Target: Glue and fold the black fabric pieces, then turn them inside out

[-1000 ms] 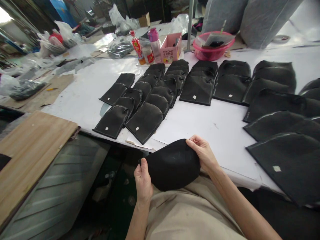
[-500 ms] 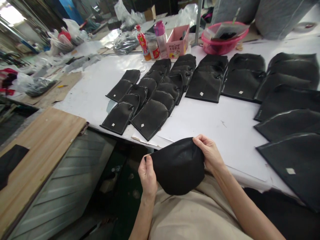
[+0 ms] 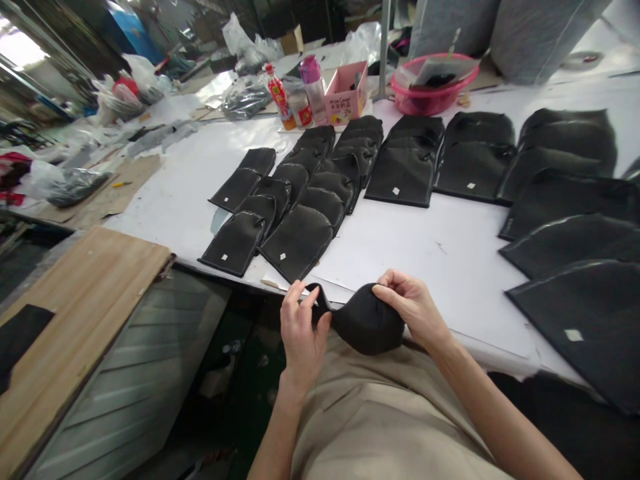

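Above my lap, at the table's front edge, a black fabric piece (image 3: 369,327) is bent into a curve, its rounded side down. My right hand (image 3: 413,303) pinches its upper right edge between thumb and fingers. At the left end, the piece curls up between the thumb and fingers of my left hand (image 3: 303,333); the fingers partly hide it. Similar black pieces lie in overlapping rows on the white tabletop. Among them are a front-left piece (image 3: 233,243), a middle piece (image 3: 300,241) and a large one at right (image 3: 580,327), each bearing a small pale sticker.
At the table's back stand a red-labelled bottle (image 3: 279,97), a purple-lidded bottle (image 3: 313,90), a pink box (image 3: 347,97) and a pink basin (image 3: 433,90). A wooden board (image 3: 95,293) lies at left, with a dark piece (image 3: 23,337) on it. Plastic bags (image 3: 120,93) sit farther back.
The black piece was stretched wide between both hands; now it is bent and bunched. My left hand has turned, its fingers pointing up, and shifted slightly right. The camera view has tilted slightly.
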`<move>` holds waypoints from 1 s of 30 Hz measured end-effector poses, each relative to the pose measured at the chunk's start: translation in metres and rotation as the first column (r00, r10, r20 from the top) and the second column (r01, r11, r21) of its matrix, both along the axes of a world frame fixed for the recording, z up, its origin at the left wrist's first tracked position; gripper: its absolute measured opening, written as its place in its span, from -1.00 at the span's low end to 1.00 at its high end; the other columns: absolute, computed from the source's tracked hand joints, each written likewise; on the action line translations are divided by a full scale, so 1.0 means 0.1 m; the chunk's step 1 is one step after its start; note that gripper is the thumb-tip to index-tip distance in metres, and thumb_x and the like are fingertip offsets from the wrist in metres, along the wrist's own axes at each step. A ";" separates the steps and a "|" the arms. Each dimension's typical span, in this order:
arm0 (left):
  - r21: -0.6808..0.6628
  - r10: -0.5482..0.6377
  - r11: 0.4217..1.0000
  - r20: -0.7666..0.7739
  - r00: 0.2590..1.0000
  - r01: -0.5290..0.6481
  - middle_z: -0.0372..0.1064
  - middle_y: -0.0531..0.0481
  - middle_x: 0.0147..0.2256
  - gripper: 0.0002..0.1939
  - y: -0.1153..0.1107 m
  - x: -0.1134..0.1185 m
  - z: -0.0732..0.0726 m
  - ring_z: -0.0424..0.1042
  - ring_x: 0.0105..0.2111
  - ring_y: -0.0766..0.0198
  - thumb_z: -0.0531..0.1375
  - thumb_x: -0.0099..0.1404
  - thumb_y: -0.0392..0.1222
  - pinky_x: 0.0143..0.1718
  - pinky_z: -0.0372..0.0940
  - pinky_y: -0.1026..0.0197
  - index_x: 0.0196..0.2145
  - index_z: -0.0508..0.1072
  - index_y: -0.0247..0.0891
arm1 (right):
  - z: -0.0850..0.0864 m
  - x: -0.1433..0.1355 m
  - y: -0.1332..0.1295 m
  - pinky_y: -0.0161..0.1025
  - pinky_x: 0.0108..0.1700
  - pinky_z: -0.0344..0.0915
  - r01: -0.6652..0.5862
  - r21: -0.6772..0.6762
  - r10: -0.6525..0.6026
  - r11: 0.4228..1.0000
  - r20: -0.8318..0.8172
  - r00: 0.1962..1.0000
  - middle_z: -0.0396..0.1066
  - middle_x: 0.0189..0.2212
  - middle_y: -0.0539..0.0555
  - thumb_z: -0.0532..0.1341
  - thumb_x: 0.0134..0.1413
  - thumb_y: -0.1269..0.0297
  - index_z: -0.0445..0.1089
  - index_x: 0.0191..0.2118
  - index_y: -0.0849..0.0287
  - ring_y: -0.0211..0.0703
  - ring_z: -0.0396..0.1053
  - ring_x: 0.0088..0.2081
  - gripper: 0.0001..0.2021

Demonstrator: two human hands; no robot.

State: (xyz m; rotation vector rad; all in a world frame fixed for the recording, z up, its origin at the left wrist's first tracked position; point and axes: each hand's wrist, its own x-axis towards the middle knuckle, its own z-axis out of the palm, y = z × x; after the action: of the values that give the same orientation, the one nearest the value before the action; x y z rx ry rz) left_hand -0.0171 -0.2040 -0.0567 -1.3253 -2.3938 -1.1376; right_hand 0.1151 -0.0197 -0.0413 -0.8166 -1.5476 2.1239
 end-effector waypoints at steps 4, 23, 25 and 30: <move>0.010 -0.158 0.987 -0.111 0.981 0.160 0.34 -0.32 0.12 -0.50 0.19 0.02 0.16 0.21 0.26 -0.09 -0.02 0.48 0.15 0.26 0.09 -0.17 0.09 0.39 -0.28 | 0.01 0.00 -0.01 -0.34 -0.53 0.00 -0.006 0.063 0.006 0.998 0.007 1.000 0.23 -0.57 -0.07 0.37 0.04 -0.03 0.30 -0.43 0.16 -0.31 0.10 -0.54 -0.62; -0.036 -0.211 0.955 0.613 0.761 0.294 0.35 0.03 -0.34 -0.72 0.16 0.15 0.27 0.31 -0.32 0.30 0.04 0.50 -0.07 -0.25 0.15 0.30 -0.28 0.43 -0.25 | -0.12 0.00 -0.12 -0.27 -0.23 0.27 -0.202 0.473 0.274 0.858 -0.089 0.957 0.41 -0.41 -0.03 0.33 0.17 0.33 0.38 -0.37 0.13 -0.20 0.35 -0.34 -0.86; -0.050 -0.187 0.960 0.620 0.762 0.276 0.27 0.07 -0.42 -0.67 0.21 0.17 0.28 0.25 -0.39 0.32 0.04 0.50 -0.05 -0.32 0.12 0.30 -0.37 0.38 -0.26 | -0.13 -0.01 -0.13 -0.27 -0.21 0.29 -0.182 0.527 0.277 0.830 -0.105 0.955 0.40 -0.39 -0.02 0.33 0.19 0.34 0.37 -0.36 0.12 -0.20 0.36 -0.32 -0.87; -0.041 -0.096 0.978 0.784 0.613 0.206 0.08 0.11 -0.49 -0.57 0.24 0.19 0.18 0.09 -0.45 0.35 0.03 0.48 0.07 -0.41 0.06 0.29 -0.45 0.28 -0.26 | -0.18 0.00 -0.13 -0.27 -0.15 0.33 -0.123 0.741 0.289 0.661 -0.099 0.952 0.38 -0.22 0.06 0.29 0.27 0.34 0.37 -0.30 0.12 -0.19 0.41 -0.22 -0.90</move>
State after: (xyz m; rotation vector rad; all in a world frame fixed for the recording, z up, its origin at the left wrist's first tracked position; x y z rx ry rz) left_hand 0.0015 -0.1796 -0.0390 -1.2397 -3.0098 -1.9811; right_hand 0.1155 -0.0332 -0.0595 -0.1213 -2.1971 1.4053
